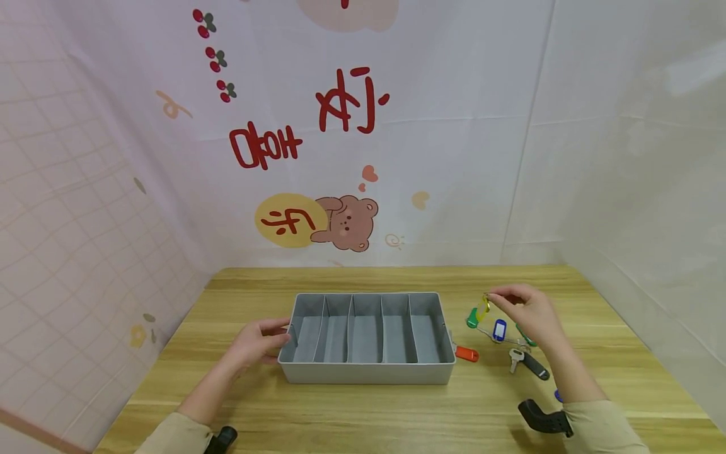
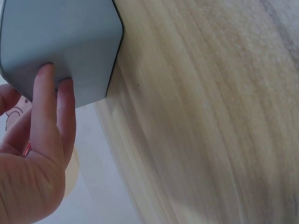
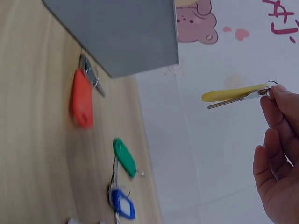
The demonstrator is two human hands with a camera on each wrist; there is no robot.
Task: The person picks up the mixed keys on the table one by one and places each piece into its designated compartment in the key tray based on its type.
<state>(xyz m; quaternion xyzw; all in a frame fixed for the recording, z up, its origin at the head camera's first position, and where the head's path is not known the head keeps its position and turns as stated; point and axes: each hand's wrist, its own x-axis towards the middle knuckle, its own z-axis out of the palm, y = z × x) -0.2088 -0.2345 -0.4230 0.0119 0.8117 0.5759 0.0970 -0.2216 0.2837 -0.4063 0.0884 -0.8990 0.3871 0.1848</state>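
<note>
A grey divided box (image 1: 365, 373) stands on the wooden table. My left hand (image 1: 258, 343) holds it by its left end wall, with fingertips (image 2: 46, 74) against the outside and the thumb at the rim. Right of the box, my right hand (image 1: 527, 309) pinches the ring of a key with a yellow tag (image 3: 229, 94), held up above the table. Below that hand lie keys with a green tag (image 1: 472, 318), a blue tag (image 1: 499, 330) and a dark grey tag (image 1: 535, 366). A red-orange tag (image 3: 82, 99) with its key lies close to the box's right end.
Thin dividers (image 1: 348, 328) split the box into several compartments. Another green tag (image 1: 527, 337) is partly covered by my right hand, and a second blue tag (image 1: 558, 396) shows beside my right wrist. A printed white cloth (image 1: 454, 157) hangs behind the table (image 1: 397, 416).
</note>
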